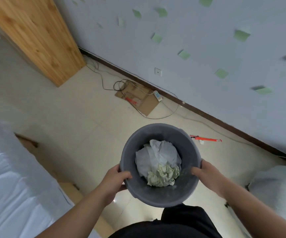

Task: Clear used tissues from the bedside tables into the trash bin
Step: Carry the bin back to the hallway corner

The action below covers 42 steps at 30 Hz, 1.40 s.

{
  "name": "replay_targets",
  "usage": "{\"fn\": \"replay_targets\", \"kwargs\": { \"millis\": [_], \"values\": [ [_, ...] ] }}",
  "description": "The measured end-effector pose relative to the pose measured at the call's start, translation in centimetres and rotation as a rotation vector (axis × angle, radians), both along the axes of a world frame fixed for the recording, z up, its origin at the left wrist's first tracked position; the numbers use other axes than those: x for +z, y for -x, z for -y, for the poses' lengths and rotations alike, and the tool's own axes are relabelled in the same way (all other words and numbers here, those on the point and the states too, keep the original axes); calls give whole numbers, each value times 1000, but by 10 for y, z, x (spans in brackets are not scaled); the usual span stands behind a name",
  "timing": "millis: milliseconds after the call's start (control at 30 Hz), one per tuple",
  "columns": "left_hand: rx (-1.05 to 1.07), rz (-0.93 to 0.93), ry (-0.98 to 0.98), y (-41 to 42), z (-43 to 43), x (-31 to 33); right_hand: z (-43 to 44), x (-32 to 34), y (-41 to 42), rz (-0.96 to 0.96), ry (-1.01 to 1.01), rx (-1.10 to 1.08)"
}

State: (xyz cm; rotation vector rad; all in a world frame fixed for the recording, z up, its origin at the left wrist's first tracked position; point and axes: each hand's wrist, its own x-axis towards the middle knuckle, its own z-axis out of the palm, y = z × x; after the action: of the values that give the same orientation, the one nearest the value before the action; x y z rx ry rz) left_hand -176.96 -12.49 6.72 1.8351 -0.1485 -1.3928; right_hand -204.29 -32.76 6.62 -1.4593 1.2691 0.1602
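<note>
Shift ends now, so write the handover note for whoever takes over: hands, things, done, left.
Left hand: grips the trash bin at its left rim, thumb inside.
Right hand: grips the right rim, thumb inside.
Things: crumpled white tissues and a pale green wad lie inside the bin.
Done: those are binned.
Left: no bedside table top shows here, so check them for more. A small white scrap lies on the floor beside the orange tool; it may be tissue.
</note>
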Motion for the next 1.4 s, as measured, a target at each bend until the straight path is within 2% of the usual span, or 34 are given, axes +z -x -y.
{"fn": "replay_targets", "kwargs": {
  "millis": [233, 367, 467, 633, 767, 1067, 1400],
  "values": [
    [284, 35, -15, -105, 47, 19, 118, 5, -171, -5, -56, 318],
    [519, 10, 16, -159, 50, 19, 166, 20, -296, -27, 11, 558],
    [688, -8, 17, -206, 48, 6, 178, 18, -394, -16, 50, 681],
    [849, -34, 18, -311, 29, -13, 161, -5, -533, 12, -3, 753],
    [892, -41, 22, -405, 11, -11, 145, -8, -638, 4, -20, 769],
    [872, -42, 79, -602, 18, 17, 161, 20, -854, -25, 100, 867],
    [981, -6, -3, -827, 28, 11, 168, -3, -1110, 3, -32, 944]
  ]
}}
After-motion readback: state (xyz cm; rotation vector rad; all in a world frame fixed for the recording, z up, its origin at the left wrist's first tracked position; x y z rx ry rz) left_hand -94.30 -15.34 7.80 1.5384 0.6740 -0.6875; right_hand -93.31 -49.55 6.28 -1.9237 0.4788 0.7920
